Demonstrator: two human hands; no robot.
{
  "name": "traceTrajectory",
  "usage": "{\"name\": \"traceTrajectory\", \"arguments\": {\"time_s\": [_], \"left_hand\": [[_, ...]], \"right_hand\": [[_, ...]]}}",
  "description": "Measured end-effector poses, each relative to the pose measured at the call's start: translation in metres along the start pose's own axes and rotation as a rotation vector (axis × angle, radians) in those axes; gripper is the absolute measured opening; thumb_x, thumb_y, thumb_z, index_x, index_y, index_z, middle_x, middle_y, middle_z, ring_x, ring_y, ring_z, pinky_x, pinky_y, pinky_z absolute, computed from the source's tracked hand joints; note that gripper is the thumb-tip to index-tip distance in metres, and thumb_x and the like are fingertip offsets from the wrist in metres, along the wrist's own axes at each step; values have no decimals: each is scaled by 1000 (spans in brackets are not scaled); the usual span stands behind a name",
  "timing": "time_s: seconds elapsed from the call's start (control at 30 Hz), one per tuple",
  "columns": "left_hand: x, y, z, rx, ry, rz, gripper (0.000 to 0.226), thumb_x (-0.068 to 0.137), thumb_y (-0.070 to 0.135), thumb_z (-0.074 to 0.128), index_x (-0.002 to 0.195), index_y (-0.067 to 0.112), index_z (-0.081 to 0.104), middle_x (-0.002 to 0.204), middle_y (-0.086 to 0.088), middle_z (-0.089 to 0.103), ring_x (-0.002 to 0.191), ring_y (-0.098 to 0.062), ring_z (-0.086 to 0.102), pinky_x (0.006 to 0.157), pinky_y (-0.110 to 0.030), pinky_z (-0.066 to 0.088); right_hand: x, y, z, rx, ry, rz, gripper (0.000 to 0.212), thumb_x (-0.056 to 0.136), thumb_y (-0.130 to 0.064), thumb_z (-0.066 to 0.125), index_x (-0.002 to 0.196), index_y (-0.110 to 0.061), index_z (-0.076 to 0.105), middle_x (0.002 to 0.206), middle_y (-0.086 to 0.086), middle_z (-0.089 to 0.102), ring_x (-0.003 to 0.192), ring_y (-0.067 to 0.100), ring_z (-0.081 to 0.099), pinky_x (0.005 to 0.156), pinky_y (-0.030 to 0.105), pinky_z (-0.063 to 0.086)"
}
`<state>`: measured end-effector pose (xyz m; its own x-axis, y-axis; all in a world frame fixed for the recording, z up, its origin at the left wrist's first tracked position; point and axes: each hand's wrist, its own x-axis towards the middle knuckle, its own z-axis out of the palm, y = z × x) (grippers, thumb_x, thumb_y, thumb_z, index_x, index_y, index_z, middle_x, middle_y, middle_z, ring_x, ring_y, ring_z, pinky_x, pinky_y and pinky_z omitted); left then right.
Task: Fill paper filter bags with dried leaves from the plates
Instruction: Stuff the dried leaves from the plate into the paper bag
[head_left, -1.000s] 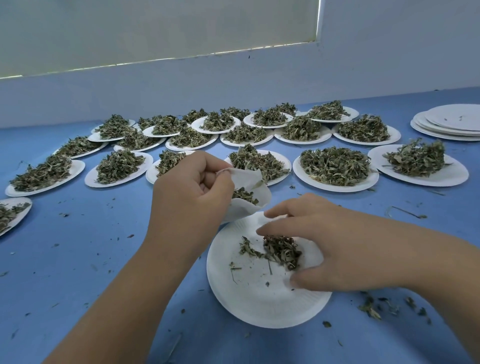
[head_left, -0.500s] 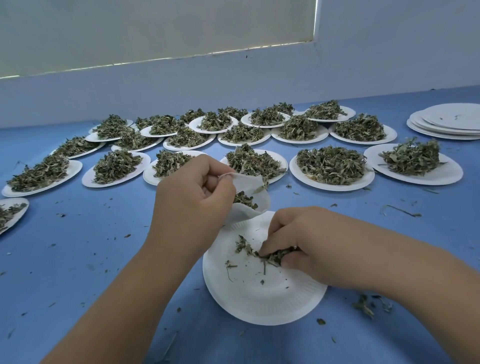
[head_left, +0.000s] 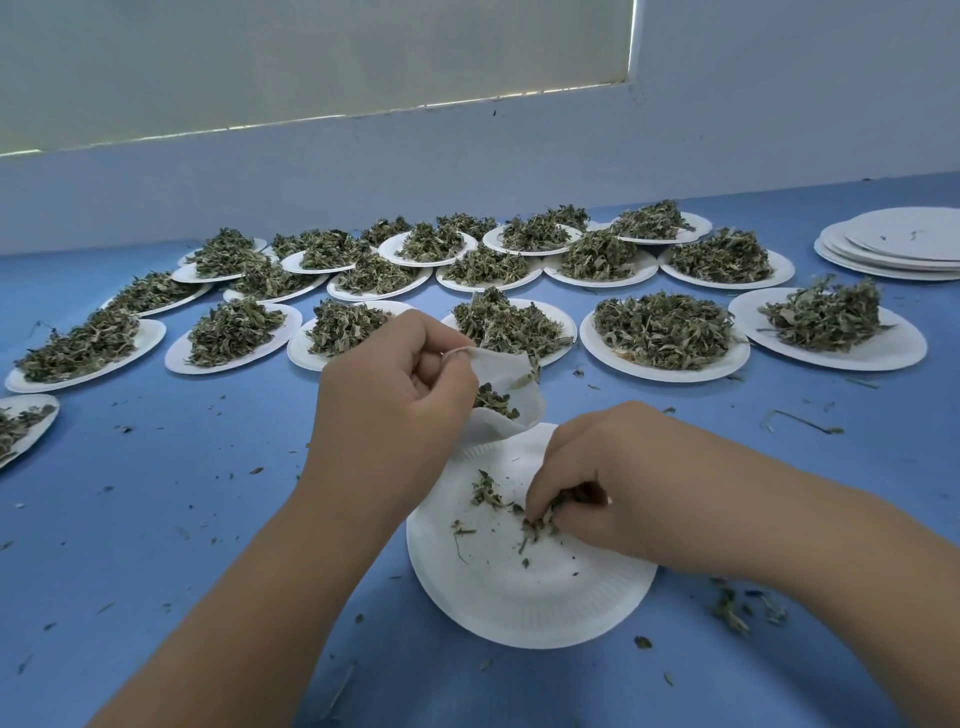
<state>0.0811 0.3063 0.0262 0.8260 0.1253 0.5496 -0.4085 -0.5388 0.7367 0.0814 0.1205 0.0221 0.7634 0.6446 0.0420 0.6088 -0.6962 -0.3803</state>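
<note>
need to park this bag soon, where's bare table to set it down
Widest patch: table left of the left arm, in front of the leaf plates, only crumbs. A smaller one on the right, between the right arm and the stack of empty plates. Back rows are crowded, rims overlapping.

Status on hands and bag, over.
Left hand holds filter bag open. Right hand pinches leaves on near plate. Nothing blocks the bag mouth.
</note>
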Motion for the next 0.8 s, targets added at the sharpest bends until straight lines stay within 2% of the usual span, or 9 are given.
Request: {"name": "traceTrajectory", "arguments": {"time_s": [0.07,0.17,0.27,0.37,0.5,0.6,0.67,0.73,0.8], "left_hand": [[-1,1,2,13,-8,15,22,86,7,60,75,25,66,62,-6,53,50,-4,41,47,-12,35],[-3,2,5,22,-18,28,22,85,7,61,74,25,65,62,-5,53,51,-4,41,48,-13,36],[-3,2,6,13,-32,25,22,85,7,60,73,25,64,61,-7,51,50,-7,39,47,-15,34],[-4,3,7,15,-43,27,23,85,6,60,73,25,63,60,-9,50,53,-20,43,47,-24,36],[-6,6,9,17,-72,42,21,85,6,59,74,24,63,56,-8,50,51,-19,41,45,-27,35],[-8,6,10,26,-97,44,20,85,6,59,74,23,63,58,-8,50,48,-11,38,44,-19,32],[-9,6,11,21,-111,41,19,85,7,59,75,22,64,58,-9,50,48,-11,38,44,-17,31],[-10,6,13,14,-123,32,18,85,7,59,76,22,65,58,-9,50,48,-11,38,44,-18,32],[-11,7,14,9,-142,26,17,85,8,59,76,22,65,57,-8,50,48,-11,38,44,-18,32]], "right_hand": [[-4,3,-10,154,12,23,24,84,-23,64,93,-43,74,87,-22,65,74,-2,58,74,26,53],[-8,6,-25,415,35,-5,18,81,-26,72,89,-43,75,83,-9,72,72,13,66,71,37,57],[-11,2,-35,607,113,-84,14,78,-28,78,90,-36,76,80,2,73,73,18,69,74,36,59],[-12,-4,-36,699,229,-102,18,72,-32,75,90,-33,77,79,5,73,74,20,70,77,38,59],[-7,-12,-25,572,406,-17,22,76,-18,75,87,-37,77,78,-5,73,72,11,69,74,31,57],[-3,-19,-19,352,464,51,36,78,-16,75,91,-49,71,79,-15,71,67,1,64,71,17,51],[-1,-22,-16,239,468,82,41,77,-19,74,92,-55,61,80,-18,67,73,-5,60,74,12,47],[0,-22,-12,186,479,111,38,77,-22,73,89,-50,51,81,-22,60,80,-8,56,72,14,48],[1,-22,-9,93,519,115,31,78,-24,73,88,-40,49,80,-21,55,78,-1,55,67,20,49]]}}
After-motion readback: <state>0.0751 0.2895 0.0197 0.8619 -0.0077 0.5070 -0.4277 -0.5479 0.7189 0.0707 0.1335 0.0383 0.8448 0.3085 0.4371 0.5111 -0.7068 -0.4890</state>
